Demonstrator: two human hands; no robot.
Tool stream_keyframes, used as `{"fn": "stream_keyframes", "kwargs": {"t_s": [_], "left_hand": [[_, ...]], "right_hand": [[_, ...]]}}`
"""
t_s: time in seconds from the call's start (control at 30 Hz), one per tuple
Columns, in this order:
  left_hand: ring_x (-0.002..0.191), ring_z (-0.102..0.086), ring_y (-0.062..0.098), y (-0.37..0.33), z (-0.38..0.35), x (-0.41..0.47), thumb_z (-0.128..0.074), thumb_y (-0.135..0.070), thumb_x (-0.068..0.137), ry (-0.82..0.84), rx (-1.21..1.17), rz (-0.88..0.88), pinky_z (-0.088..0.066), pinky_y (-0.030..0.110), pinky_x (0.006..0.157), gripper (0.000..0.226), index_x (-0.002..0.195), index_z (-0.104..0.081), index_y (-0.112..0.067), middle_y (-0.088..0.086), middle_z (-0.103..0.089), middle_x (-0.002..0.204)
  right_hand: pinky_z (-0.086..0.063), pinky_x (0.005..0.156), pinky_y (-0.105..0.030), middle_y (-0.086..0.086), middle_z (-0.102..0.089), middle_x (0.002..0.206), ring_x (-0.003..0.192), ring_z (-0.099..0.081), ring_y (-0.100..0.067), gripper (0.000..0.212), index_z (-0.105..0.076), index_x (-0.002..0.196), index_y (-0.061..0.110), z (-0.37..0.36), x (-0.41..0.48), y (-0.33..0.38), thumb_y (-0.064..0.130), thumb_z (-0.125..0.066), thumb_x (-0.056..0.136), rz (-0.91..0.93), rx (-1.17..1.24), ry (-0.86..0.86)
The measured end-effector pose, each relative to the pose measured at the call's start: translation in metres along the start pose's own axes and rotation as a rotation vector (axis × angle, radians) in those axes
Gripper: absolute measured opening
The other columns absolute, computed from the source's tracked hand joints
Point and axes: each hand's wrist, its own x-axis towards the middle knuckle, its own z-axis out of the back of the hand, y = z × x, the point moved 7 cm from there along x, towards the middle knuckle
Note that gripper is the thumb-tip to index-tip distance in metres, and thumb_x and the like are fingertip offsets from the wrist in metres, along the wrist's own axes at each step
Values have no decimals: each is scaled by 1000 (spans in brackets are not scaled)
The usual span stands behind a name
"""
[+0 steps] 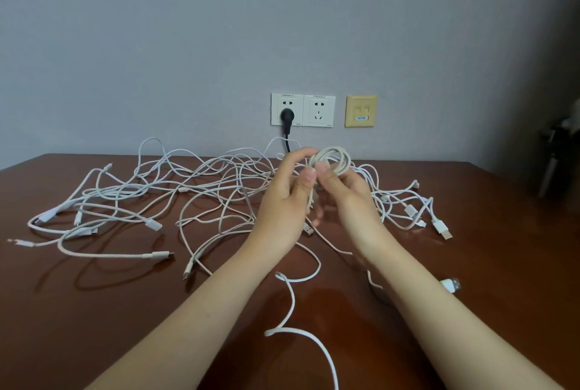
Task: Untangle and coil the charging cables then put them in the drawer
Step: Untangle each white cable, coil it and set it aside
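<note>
- A small coil of white charging cable (345,157) is being held up between both hands, over a loose tangle of white charging cables (188,195).
- The left hand (282,201) is pinching the coil's lower strands with curled fingers.
- The right hand (351,195) is gripping the coil, thumb pressing on its front.
- The tangle is sprawling across a glossy reddish-brown wooden table (94,311).
- A black plug (287,115) is sitting in a white double wall socket (318,110).

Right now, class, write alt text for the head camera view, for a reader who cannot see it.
A person's left hand and right hand hold a small coil of white charging cable above a brown table. A tangle of loose white cables sprawls across it, below wall sockets with one black plug.
</note>
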Motion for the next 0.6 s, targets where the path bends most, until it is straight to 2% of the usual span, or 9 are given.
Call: {"fn": "stream_keyframes", "kwargs": {"t_s": [0.13,0.23,0.3,0.43,0.53,0.6], "left_hand": [[43,-45,9,2,-5,-1,-48,-39,88,32,-36,-24,-41,26,47,13,100,-53,-42,9,-48,60],[44,-47,5,0,-5,-1,-50,-38,89,30,-82,-9,-41,20,47,12,101,-52,-37,7,-49,64],[44,-49,3,-2,-4,-1,-45,-33,89,27,-92,6,-41,15,45,14,102,-51,-37,7,-50,65],[40,-46,-1,-1,-2,-2,-42,-22,95,-11,-114,34,-34,10,39,15,100,-51,-34,2,-50,64],[48,-50,5,5,-2,-2,-41,-23,96,-28,-109,75,-33,10,39,16,100,-52,-34,3,-55,67],[58,-52,9,11,1,0,-40,-26,98,-52,-62,118,-34,9,43,16,99,-52,-37,0,-57,73]], "right_hand": [[-38,37,-21,-1,-46,53,36,-38,-12,18,-52,78,11,3,0,-4,12,-46,95,-33,133,-89],[-38,38,-20,7,-48,49,39,-37,-10,16,-55,78,14,1,0,-4,14,-50,93,-39,232,-28],[-36,39,-19,6,-46,50,40,-36,-9,11,-57,82,14,0,0,-3,20,-52,90,-30,233,10],[-35,39,-19,3,-37,50,40,-36,-10,18,-59,81,15,2,2,-11,31,-54,88,-58,199,5],[-39,39,-19,1,-39,54,43,-39,-11,30,-56,83,13,1,1,-12,42,-55,76,-121,216,43],[-40,38,-19,-1,-41,57,44,-40,-12,24,-51,82,12,3,1,-14,36,-56,82,-157,232,43]]}}
